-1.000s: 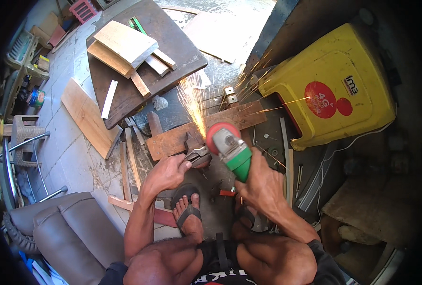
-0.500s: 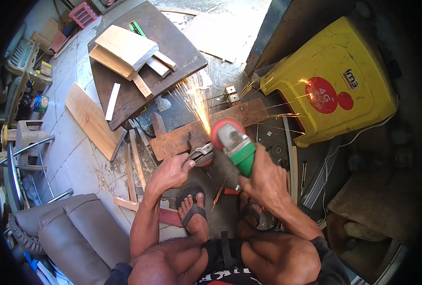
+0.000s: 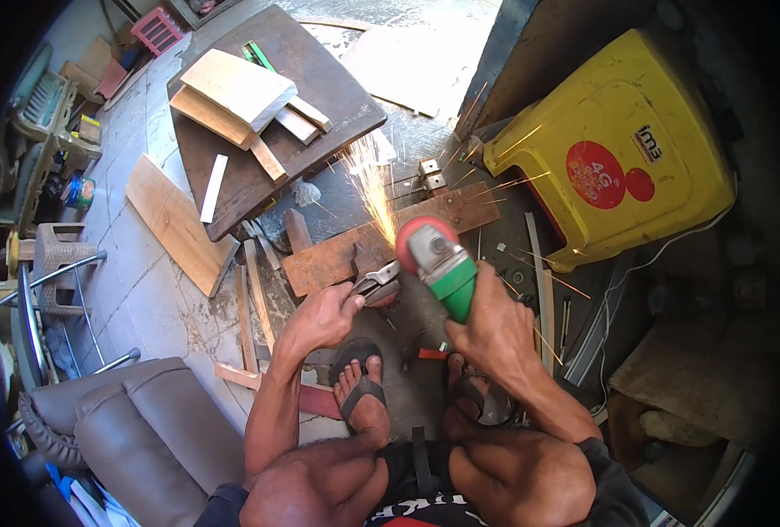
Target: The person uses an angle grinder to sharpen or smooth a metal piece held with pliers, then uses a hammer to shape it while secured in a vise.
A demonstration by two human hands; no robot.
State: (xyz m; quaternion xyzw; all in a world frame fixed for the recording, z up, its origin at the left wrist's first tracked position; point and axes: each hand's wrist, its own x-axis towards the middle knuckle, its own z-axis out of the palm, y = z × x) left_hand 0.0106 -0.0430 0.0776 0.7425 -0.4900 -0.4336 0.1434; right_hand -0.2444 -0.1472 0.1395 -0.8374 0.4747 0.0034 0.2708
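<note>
Close by grinder (image 3: 444, 274), seemingly wooden plank (image 3: 333, 264)

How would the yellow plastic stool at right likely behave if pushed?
The yellow plastic stool is probably light for its size, since its moulded shell looks hollow. It would likely slide rather than roll, given its broad, flat faces.

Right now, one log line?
left hand: holds pliers | right hand: holds grinder | red disc: throwing sparks | yellow stool: right
</note>
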